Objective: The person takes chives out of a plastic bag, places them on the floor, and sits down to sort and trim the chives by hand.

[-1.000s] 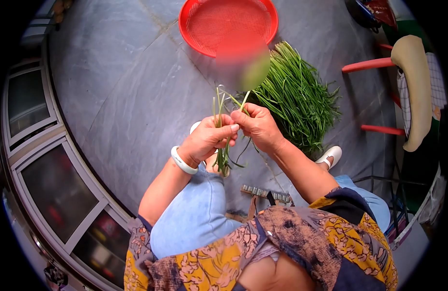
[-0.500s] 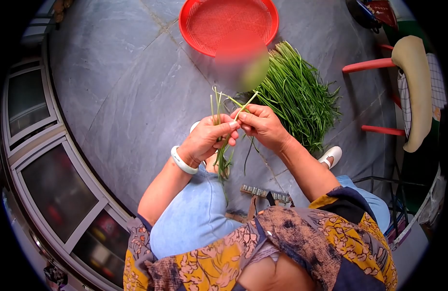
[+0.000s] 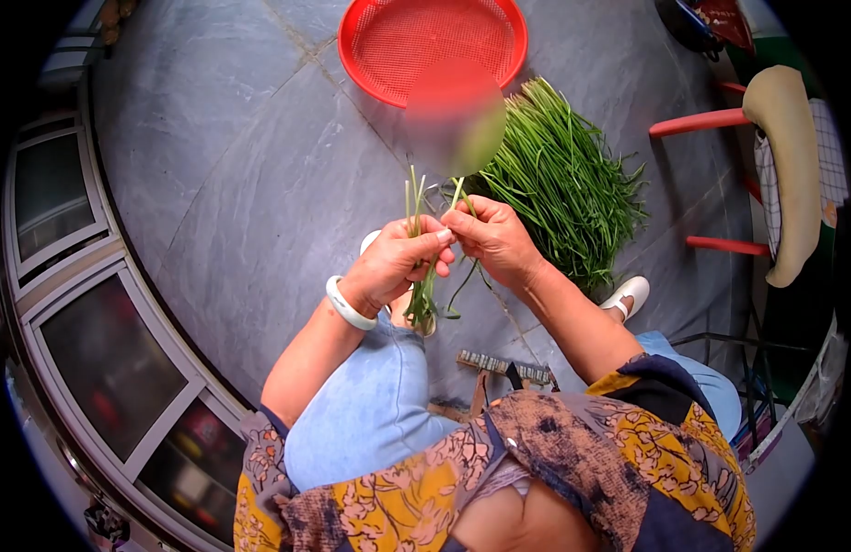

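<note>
A few green chives (image 3: 422, 299) are gripped in my left hand (image 3: 393, 258), pale ends up and leaves drooping below the fingers. My right hand (image 3: 499, 239) is closed in a pinch on a chive stalk (image 3: 457, 191), its fingertips meeting those of the left. Just beyond the right hand lies a big pile of chives (image 3: 568, 184) on the floor. A red plastic basket (image 3: 352, 69) with mesh stands behind it. A blurred patch covers part of the basket and the pile's left edge.
Grey tiles (image 3: 232, 156) form the floor. A glass-panelled cabinet (image 3: 112, 359) runs along the left. To the right is a red-legged chair (image 3: 701, 122) with a tan cushion (image 3: 792, 184). White shoes (image 3: 631, 296) and a low seat with a beaded edge (image 3: 503, 364) are close to me.
The stalk at my right fingertips has swung from a rightward slant to nearly upright. My right hand has shifted slightly left. The leaves under my left hand hang differently.
</note>
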{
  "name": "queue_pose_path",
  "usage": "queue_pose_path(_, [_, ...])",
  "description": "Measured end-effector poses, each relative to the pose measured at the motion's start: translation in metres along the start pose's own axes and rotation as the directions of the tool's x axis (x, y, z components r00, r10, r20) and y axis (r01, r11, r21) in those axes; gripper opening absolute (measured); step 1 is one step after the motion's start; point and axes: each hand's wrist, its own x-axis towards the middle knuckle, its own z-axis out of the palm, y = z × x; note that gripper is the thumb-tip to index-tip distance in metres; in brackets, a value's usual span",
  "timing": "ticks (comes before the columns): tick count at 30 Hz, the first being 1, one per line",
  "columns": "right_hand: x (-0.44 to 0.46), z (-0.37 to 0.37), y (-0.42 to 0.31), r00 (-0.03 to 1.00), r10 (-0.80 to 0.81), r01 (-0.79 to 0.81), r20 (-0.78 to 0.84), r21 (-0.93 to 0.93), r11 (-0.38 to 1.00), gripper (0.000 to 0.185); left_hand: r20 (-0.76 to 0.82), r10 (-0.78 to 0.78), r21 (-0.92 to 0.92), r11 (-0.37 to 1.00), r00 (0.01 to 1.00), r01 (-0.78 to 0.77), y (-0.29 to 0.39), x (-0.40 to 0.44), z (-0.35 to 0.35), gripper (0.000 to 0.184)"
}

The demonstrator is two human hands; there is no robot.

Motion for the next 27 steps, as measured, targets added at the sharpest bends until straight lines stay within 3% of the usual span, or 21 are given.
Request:
queue_pose_path(14, [0.001,-0.003,-0.015,0.988,0.021,0.002,0.156,-0.144,0.990,0.018,0.057,-0.058,-0.068,0.996,0.997,0.062,0.000,-0.003,-0.003,0.014])
queue_pose_path(23, [0.001,-0.001,-0.015,0.997,0.054,-0.045,0.054,-0.159,0.986,0.013,0.020,-0.039,-0.062,0.997,0.999,0.040,0.002,-0.004,-0.001,0.013])
queue_pose_path(27, [0.003,-0.008,-0.009,1.000,-0.026,0.026,-0.018,-0.012,1.000,0.011,-0.003,-0.033,-0.054,0.998,0.999,0.033,0.002,-0.004,-0.001,0.014])
